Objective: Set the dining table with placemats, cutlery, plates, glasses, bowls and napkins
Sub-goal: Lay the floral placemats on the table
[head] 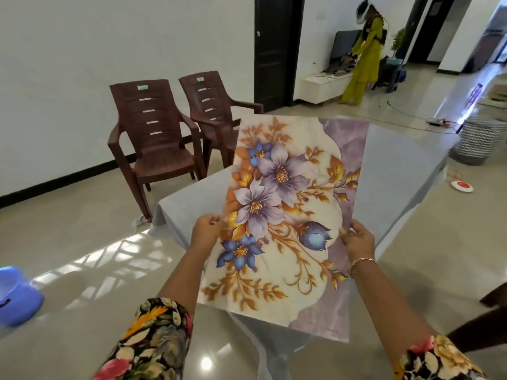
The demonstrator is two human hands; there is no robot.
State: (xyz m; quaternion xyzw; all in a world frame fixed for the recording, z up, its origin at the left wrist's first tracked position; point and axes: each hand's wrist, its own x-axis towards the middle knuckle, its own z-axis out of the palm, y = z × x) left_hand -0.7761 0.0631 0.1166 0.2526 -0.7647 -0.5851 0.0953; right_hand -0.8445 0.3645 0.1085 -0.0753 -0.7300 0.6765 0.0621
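Item: one rectangular placemat (288, 209), cream and mauve, printed with purple and blue flowers and gold leaves, thin and flexible by the look of it. Position: held printed face up over the grey cloth-covered worktop (397, 174), its long axis running away from the person, from 6 o'clock towards 12 to 1 o'clock, short edges near and far. Holding: the left hand (207, 229) pinches the 9 o'clock long edge, thumb on top; the right hand (358, 239), with a thin metal bracelet (363, 260) at the wrist, pinches the 3 o'clock long edge. Both grips sit in the nearer half, roughly level with one another, so neither hand is clearly the closer to the mat. More of the sheet reaches beyond the hands towards 12 o'clock than trails back towards 6 o'clock. Whether the far short edge touches the cloth cannot be told; the mat reads as lifted and slightly tilted. Judgement: the coming move is a lowering onto the cloth, and it turns on squaring that long axis to a worktop edge, since the worktop lies cornerwise to the person, with bare cloth showing at 2 to 3 o'clock of the mat. Surroundings: two brown moulded plastic armchairs (153, 138) at 10 to 11 o'clock, well apart from the worktop; a blue plastic tub (16, 297) on the floor at 8 o'clock; a zigzag-patterned basket (477, 141) at 2 o'clock; a second person in yellow-green clothing (365, 56) far off at 1 o'clock
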